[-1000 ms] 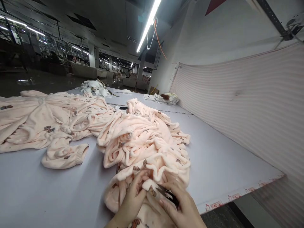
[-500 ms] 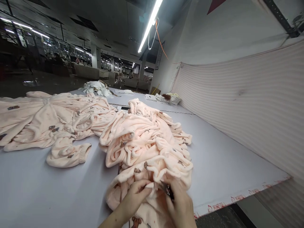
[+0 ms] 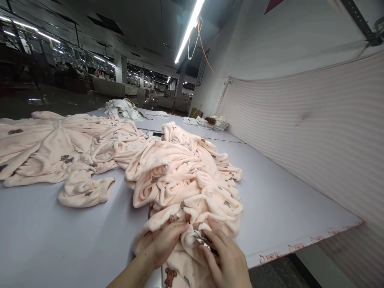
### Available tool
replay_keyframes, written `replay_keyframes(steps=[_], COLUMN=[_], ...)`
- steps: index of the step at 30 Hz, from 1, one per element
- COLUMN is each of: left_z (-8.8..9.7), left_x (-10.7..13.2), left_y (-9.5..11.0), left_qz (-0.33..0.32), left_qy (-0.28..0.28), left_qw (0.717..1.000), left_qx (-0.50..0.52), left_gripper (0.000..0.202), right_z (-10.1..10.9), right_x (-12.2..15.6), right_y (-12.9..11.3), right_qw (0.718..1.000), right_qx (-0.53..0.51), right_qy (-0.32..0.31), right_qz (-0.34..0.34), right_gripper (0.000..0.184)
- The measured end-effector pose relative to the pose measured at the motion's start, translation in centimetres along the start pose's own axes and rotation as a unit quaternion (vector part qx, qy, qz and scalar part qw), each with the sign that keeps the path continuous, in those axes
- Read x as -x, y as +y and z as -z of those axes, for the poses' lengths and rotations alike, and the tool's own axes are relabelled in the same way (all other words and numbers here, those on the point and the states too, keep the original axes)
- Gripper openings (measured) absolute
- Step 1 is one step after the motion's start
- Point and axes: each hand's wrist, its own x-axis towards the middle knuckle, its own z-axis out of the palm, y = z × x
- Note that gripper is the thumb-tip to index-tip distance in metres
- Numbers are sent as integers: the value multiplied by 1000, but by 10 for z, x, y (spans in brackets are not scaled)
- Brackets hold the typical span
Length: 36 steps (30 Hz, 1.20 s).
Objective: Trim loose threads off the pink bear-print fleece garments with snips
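Observation:
A heap of pale pink fleece garments (image 3: 180, 172) with brown bear prints lies on the table in front of me. At its near end my left hand (image 3: 171, 240) pinches a fold of the fleece between thumb and fingers. Close by on the right, my right hand (image 3: 225, 256) is closed around small thread snips (image 3: 204, 241). Their metal blades point up and left at the pinched fabric, near the left fingertips. Part of the snips is hidden inside the right hand.
More pink garments (image 3: 72, 148) spread over the left of the white table (image 3: 279, 208). Farther back lie a crumpled white pile (image 3: 123, 108) and stacked pale pieces (image 3: 213, 122). A striped cloth (image 3: 306, 116) hangs along the right side. A tube light (image 3: 190, 30) hangs overhead.
My left hand has shifted slightly left and up along the fleece. The right hand has turned, so the snips' blades show more clearly beside the fold.

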Motion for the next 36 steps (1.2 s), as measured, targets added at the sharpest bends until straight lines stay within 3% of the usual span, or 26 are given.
replay_keyframes(steps=[7, 11, 15, 17, 20, 24, 27, 28, 30, 32, 34, 36], left_z=[3, 7, 9, 8, 8, 14, 15, 13, 4, -7, -18, -25], left_x=[-6, -16, -23, -23, -19, 7, 40, 50, 59, 54, 38, 22], left_y=[8, 17, 19, 19, 21, 25, 6, -6, -35, -60, -71, -65], left_qz=[18, 6, -20, -23, -28, -69, -103, -94, -17, -44, -75, -102], left_qy=[-30, -6, 15, 9, 1, 57, 157, 178, 185, 210, 263, 286], left_qw=[999, 999, 996, 995, 993, 983, 960, 953, 934, 920, 907, 895], left_qx=[-12, -41, -81, -96, -116, -163, -209, -227, -305, -327, -319, -326], left_gripper=[21, 20, 23, 24, 21, 22, 19, 21, 25, 53, 77, 67], right_z=[-1, 2, -29, -51, -66, -43, -27, -26, -30, -37, -41, -40], right_x=[-14, -8, 24, 41, 46, 15, -12, -18, -25, -28, -27, -27], right_y=[0, 4, 5, 7, 11, 14, 12, 10, 5, 0, -5, -8], right_qw=[998, 998, 992, 991, 989, 977, 947, 944, 941, 939, 941, 945], right_qx=[51, -17, -113, -62, 17, -189, -302, -312, -322, -329, -325, -314], right_qy=[35, 34, -46, -118, -145, -89, -55, -51, -45, -34, -18, -2], right_qz=[18, -41, -24, 14, 34, -33, -93, -97, -94, -93, -93, -92], right_gripper=[24, 24, 31, 41, 35, 15, 32, 36, 40, 40, 40, 41])
